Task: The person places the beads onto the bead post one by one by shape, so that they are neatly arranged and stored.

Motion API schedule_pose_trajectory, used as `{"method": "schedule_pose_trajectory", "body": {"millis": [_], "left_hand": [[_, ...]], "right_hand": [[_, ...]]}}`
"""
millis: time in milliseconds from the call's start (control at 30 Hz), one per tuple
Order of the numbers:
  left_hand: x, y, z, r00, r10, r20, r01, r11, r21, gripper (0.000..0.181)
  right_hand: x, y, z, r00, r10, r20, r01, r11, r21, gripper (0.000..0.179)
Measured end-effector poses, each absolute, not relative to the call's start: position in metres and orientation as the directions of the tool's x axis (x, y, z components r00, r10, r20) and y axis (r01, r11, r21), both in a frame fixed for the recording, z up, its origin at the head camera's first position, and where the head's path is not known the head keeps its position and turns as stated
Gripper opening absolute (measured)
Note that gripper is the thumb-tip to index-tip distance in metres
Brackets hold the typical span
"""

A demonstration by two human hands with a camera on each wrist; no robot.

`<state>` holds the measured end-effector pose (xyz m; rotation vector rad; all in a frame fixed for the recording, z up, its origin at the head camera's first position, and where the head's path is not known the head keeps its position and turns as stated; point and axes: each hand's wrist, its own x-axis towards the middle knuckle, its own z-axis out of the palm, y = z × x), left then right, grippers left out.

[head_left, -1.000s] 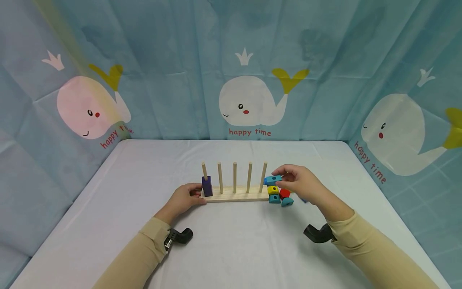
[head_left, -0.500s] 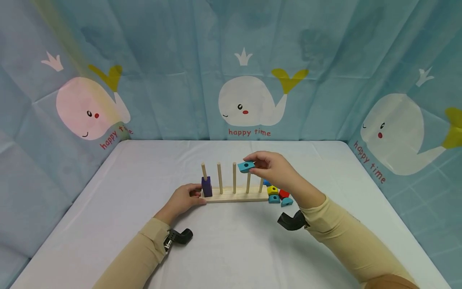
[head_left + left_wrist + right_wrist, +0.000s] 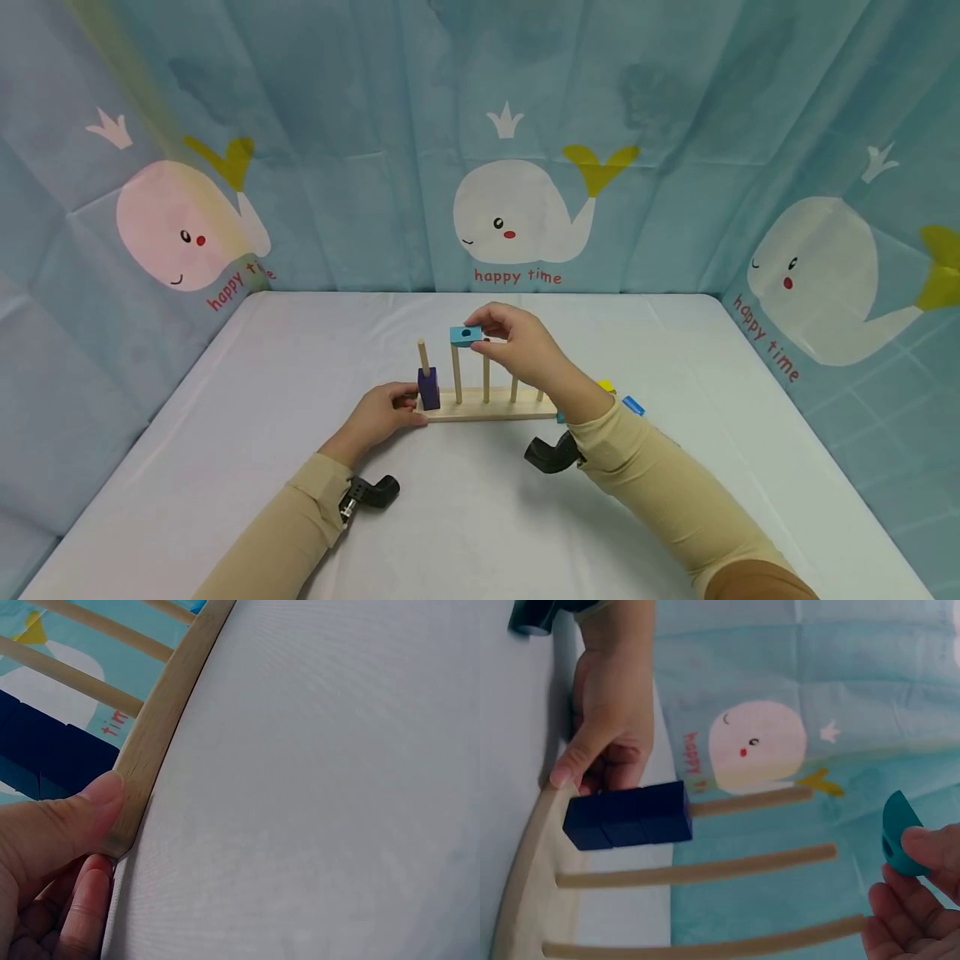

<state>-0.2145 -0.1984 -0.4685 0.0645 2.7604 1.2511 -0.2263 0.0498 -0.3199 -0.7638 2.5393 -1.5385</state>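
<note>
In my right grip (image 3: pixel 517 340) I pinch a teal half-round block (image 3: pixel 457 337) between thumb and fingers, its hole showing. In the head view the block is a little left of the frame's centre, over the top of the second peg (image 3: pixel 457 377) from the left; at the right edge of the right wrist view, a gap shows between it and that peg's tip.

My left grip (image 3: pixel 378 414) holds the left end of the wooden base (image 3: pixel 495 408), below the middle of the head view. In the lower left of the left wrist view, my thumb presses its edge. Five pegs rise from the base, and the leftmost carries a dark blue stack (image 3: pixel 428 389) of three blocks, near my left fingers.

The base rests on a white-covered bench (image 3: pixel 457 517). Right of centre, partly hidden by my right arm, I see some of a yellow block (image 3: pixel 606 386) and a sliver of a teal piece (image 3: pixel 561 417); a blue block (image 3: pixel 633 406) lies farther right, beside my sleeve (image 3: pixel 660 483). Across the upper half hangs a blue curtain (image 3: pixel 360 208) printed with pale whales.
</note>
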Motion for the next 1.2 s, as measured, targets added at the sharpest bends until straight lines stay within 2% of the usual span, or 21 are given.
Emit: {"method": "schedule_pose_trajectory", "body": {"millis": [367, 1033, 1200], "left_hand": [[-0.214, -0.199, -0.470, -0.993, 0.094, -0.070, 0.009, 0.659, 0.752, 0.060], [-0.216, -0.199, -0.470, -0.994, 0.087, -0.065, 0.008, 0.658, 0.753, 0.059], [-0.215, -0.198, -0.470, -0.994, 0.085, -0.068, 0.005, 0.663, 0.749, 0.060]], "right_hand": [[-0.228, 0.029, -0.336, -0.887, -0.407, 0.219, -0.372, 0.350, -0.859, 0.018], [-0.233, 0.022, -0.350, -0.906, -0.383, 0.178, -0.308, 0.312, -0.899, 0.020], [-0.233, 0.020, -0.356, -0.924, -0.356, 0.141, -0.263, 0.322, -0.909, 0.031]]}}
